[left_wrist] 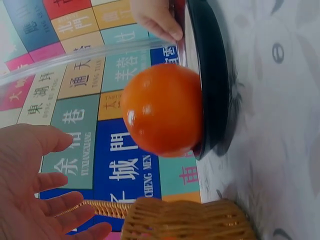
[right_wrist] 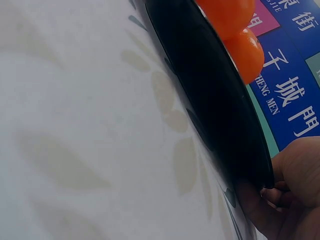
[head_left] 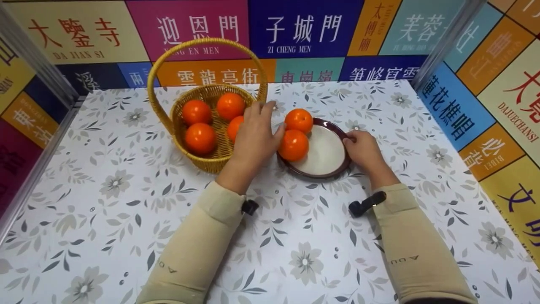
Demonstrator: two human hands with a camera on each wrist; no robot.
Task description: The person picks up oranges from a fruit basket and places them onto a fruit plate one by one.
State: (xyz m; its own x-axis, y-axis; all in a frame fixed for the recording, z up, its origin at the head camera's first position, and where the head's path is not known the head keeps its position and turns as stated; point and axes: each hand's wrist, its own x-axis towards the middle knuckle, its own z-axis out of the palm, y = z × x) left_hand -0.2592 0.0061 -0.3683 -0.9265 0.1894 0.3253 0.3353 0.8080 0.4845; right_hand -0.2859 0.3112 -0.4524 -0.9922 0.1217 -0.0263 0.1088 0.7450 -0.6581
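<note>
Observed lettered, many-coloured walls (head_left: pixel 303 8) behind the basket (head_left: pixel 198 162) and to either side of it. Recorded a white desk (head_left: pixel 295 219) under the basket, printed with grey leaves and flowers. Noted two beige sleeves (head_left: pixel 194 236) reaching in from in front of the basket. Found the basket woven, yellow-brown and upright, with a tall hoop handle. Found the plate (head_left: pixel 327 147) just right of the basket, pale inside with a dark red-brown rim. Inspected the hands: recorded the left hand (head_left: pixel 257 133) at the basket's right side, with fingers extended and spread, apart from the fruit shown in the left wrist view; recorded the right hand (head_left: pixel 365 150) beyond the plate from the basket, pinching the plate's rim. Counted six visible orange fruits (head_left: pixel 201 139): four inside the basket, including one partly hidden by the left hand, and two on the plate, on the side nearest the basket.
</note>
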